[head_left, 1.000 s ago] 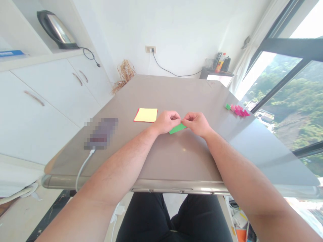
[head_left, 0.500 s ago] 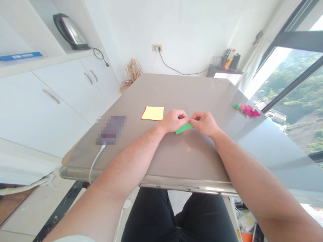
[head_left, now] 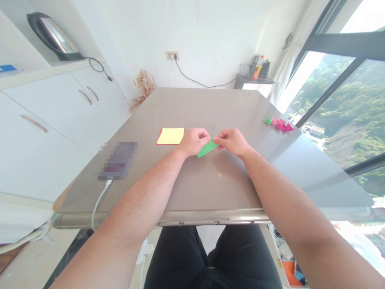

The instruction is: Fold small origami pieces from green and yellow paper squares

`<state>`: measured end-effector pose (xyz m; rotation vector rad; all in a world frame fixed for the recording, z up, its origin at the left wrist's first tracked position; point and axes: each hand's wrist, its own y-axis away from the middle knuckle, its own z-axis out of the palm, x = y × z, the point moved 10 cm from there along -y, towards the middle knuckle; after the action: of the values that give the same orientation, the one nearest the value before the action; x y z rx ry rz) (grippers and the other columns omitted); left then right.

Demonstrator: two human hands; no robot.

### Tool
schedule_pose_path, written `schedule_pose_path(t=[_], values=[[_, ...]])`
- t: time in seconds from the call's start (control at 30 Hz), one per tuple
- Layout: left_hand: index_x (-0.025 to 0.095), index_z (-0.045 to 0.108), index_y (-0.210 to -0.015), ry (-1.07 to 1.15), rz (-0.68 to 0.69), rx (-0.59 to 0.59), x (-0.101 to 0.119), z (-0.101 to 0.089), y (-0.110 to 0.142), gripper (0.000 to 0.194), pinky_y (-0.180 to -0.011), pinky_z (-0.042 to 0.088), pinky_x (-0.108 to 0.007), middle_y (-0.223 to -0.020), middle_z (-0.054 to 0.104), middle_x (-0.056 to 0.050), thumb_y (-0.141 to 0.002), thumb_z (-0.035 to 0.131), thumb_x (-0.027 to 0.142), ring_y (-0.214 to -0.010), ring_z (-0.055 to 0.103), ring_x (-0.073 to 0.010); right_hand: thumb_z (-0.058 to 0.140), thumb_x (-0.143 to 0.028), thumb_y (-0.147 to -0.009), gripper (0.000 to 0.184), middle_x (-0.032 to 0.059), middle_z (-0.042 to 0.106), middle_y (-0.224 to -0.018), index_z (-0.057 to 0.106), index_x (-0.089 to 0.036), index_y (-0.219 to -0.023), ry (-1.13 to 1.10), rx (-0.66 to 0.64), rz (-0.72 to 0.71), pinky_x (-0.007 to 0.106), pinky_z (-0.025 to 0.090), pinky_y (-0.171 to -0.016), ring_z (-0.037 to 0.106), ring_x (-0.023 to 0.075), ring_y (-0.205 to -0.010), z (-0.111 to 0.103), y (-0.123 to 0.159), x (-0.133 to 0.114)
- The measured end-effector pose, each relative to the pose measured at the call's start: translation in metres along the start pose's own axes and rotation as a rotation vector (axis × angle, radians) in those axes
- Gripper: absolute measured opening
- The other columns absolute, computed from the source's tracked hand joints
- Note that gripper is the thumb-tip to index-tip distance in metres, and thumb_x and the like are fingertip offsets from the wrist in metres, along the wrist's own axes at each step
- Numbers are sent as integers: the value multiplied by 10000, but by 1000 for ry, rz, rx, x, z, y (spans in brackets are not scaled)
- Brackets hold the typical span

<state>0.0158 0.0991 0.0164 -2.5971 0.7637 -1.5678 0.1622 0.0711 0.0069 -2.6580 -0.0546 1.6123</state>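
Note:
A folded strip of green paper is held just above the grey table between both hands. My left hand pinches its left part with curled fingers. My right hand pinches the upper right end. The two hands sit close together near the middle of the table. A pad of yellow sticky notes with a red edge lies just left of my left hand.
A row of small folded pink and green paper pieces lies near the table's right edge. A blurred phone with a white cable rests at the left. White cabinets stand at the left, a large window at the right.
The hands have drawn slightly apart, and more of the green strip now shows between them. The camera view has shifted a little.

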Motion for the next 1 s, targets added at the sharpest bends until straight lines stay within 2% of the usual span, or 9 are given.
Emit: schedule_pose_path(t=[0.17, 0.27, 0.43, 0.63, 0.73, 0.87, 1.0], values=[[169, 657, -716, 27, -22, 51, -8, -8, -1, 191, -570, 398, -254, -650, 605, 5, -767, 650, 353, -601, 511, -120, 774, -296, -749, 208, 46, 709, -630, 644, -173, -643, -148, 5, 35, 259, 516, -613, 671, 156, -629, -2, 0, 3], [169, 660, -717, 55, -32, 57, -10, -8, 0, 197, -568, 407, -254, -646, 610, 3, -763, 662, 361, -594, 517, -121, 784, -305, -756, 210, 49, 710, -638, 653, -171, -661, -194, -6, 23, 263, 540, -631, 676, 155, -640, -2, -1, 5], [167, 673, -737, 90, -50, 58, -12, -8, 0, 218, -595, 426, -263, -680, 643, -7, -769, 673, 383, -615, 545, -129, 829, -367, -712, 285, 38, 686, -619, 634, -176, -630, -173, 55, 18, 256, 500, -576, 620, 135, -579, -9, -4, 9], [173, 665, -704, 39, -85, -4, -17, -4, 0, 220, -582, 388, -256, -657, 617, 6, -753, 698, 384, -608, 517, -119, 771, -364, -749, 264, -16, 569, -534, 614, -185, -633, -108, 106, 2, 252, 388, -514, 504, 106, -519, -18, -2, 6], [176, 655, -698, 49, -98, -66, -18, 1, 1, 209, -557, 355, -250, -619, 578, 20, -757, 690, 374, -570, 473, -106, 751, -359, -747, 220, -23, 558, -564, 639, -185, -675, -79, 79, -18, 248, 382, -525, 516, 113, -556, -18, 1, 0], [177, 658, -706, 49, -55, -95, -13, 4, 2, 217, -560, 355, -251, -621, 573, 21, -765, 685, 383, -578, 477, -109, 739, -346, -737, 169, 2, 650, -692, 702, -182, -759, -95, -12, -60, 256, 440, -604, 580, 129, -653, -9, 3, -6], [177, 655, -703, -14, -50, -72, -11, 2, 1, 249, -556, 363, -253, -624, 589, 17, -774, 687, 413, -578, 486, -112, 731, -356, -738, 186, 2, 627, -600, 698, -179, -695, -29, 15, -38, 264, 395, -557, 526, 124, -588, -10, 0, 0]])
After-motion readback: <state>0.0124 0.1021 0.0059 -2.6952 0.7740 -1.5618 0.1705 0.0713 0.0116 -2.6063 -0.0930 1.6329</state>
